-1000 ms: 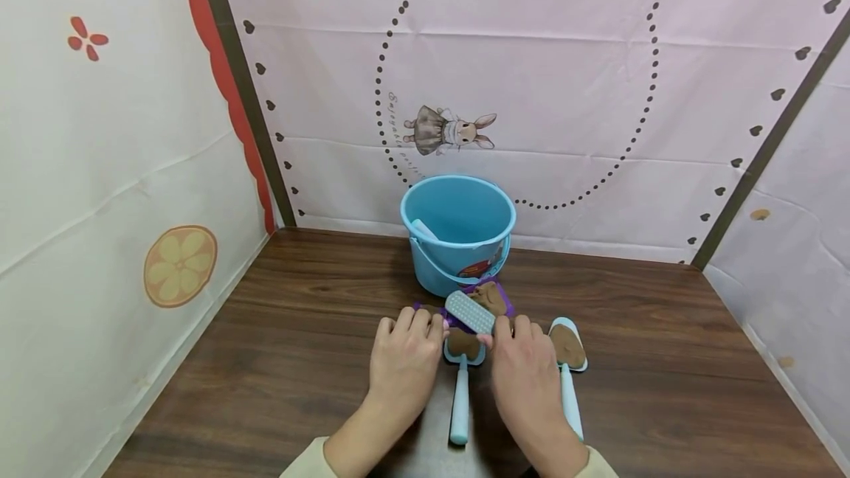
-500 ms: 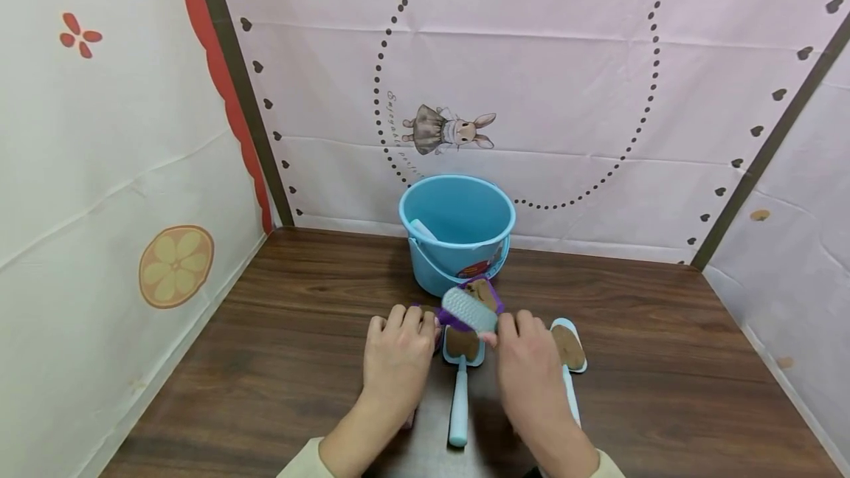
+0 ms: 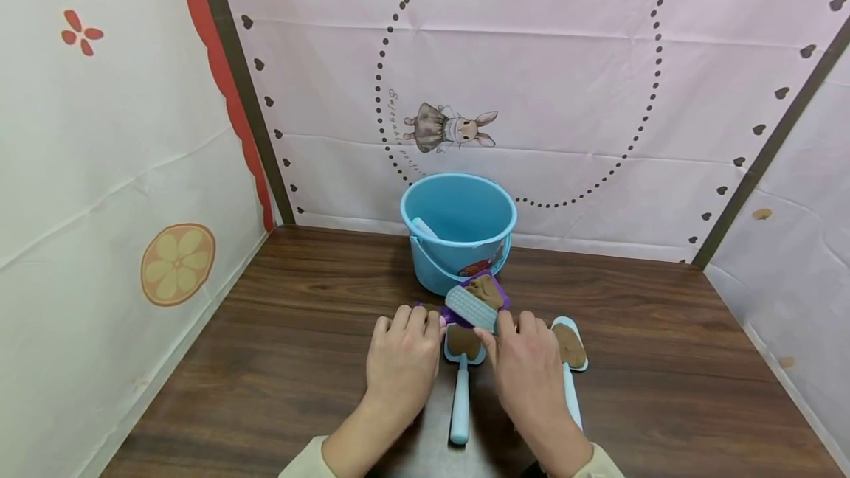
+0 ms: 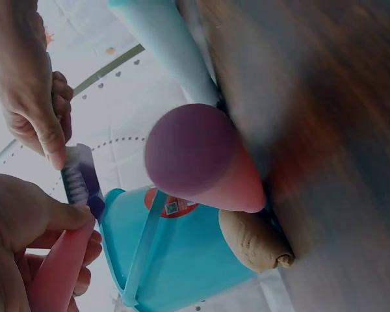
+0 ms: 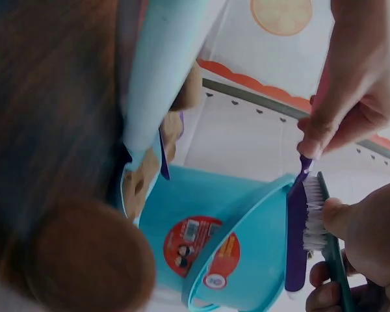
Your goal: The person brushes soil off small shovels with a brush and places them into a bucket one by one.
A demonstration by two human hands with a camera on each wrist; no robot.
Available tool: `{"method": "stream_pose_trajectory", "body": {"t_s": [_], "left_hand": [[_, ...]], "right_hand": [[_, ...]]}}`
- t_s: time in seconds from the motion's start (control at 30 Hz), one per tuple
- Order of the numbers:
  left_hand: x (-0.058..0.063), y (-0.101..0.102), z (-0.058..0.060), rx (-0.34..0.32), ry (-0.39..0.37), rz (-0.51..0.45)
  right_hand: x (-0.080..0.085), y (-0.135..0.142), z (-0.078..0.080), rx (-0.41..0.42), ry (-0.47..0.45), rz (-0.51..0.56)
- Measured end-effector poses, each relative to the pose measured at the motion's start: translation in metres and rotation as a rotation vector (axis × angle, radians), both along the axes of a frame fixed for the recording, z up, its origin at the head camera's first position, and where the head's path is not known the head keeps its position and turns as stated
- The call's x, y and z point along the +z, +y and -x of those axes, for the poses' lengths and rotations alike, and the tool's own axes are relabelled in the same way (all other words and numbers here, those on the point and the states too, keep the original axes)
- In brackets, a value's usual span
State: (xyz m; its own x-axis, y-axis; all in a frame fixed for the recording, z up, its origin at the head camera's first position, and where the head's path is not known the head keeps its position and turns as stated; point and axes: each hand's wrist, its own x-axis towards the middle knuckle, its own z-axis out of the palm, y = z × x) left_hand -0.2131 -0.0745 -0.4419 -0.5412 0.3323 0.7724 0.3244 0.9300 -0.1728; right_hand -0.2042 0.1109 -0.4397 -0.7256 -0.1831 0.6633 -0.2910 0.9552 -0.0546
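Observation:
My left hand (image 3: 403, 360) grips the pink handle (image 4: 62, 266) of a toy shovel with a purple head (image 5: 297, 240). Brown clay-like stuff (image 3: 486, 288) coats the face of that head. My right hand (image 3: 527, 360) holds a brush (image 3: 471, 308) with a grey-green back, its thumb lying along the bristle side in the right wrist view. White bristles (image 5: 315, 214) face down into the purple head, right at its surface. Both tools are raised in front of the bucket (image 3: 458, 242), and the brush covers part of the shovel head in the head view.
Between my hands lies a light-blue shovel (image 3: 460, 404) with brown stuff on its blade; a second light-blue shovel (image 3: 569, 345) lies to the right. Another shovel's purple-pink handle (image 4: 195, 153) shows near the left wrist. A pale handle (image 3: 423, 227) leans inside the bucket. Fabric walls (image 3: 531, 72) surround the table.
The brush has shifted slightly away left and come back right across the shovel head. The purple head swung left and then right again. Both hands keep their grips.

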Motion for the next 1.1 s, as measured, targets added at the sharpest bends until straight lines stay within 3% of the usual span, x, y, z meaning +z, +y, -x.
{"method": "stream_pose_trajectory", "body": {"t_s": [0.33,0.43,0.6,0.77,0.93,1.1], "left_hand": [[-0.004,-0.004,0.004,0.017,0.021,0.014],[-0.004,-0.005,0.005,0.009,0.023,0.006],[-0.004,-0.005,0.004,-0.064,0.015,-0.029],[-0.004,-0.005,0.004,-0.086,-0.002,-0.039],[-0.004,-0.005,0.004,-0.087,0.008,-0.033],[-0.004,-0.007,0.003,-0.080,-0.015,-0.032]], "right_hand": [[0.012,0.016,0.005,-0.058,0.011,0.120],[0.016,0.009,-0.004,-0.008,0.011,0.116],[0.012,-0.009,-0.016,0.067,-0.022,0.028],[0.005,-0.010,-0.012,0.031,-0.034,-0.002],[0.005,0.007,0.002,-0.022,0.017,0.052],[0.013,0.023,0.009,-0.095,-0.001,0.117]]}}
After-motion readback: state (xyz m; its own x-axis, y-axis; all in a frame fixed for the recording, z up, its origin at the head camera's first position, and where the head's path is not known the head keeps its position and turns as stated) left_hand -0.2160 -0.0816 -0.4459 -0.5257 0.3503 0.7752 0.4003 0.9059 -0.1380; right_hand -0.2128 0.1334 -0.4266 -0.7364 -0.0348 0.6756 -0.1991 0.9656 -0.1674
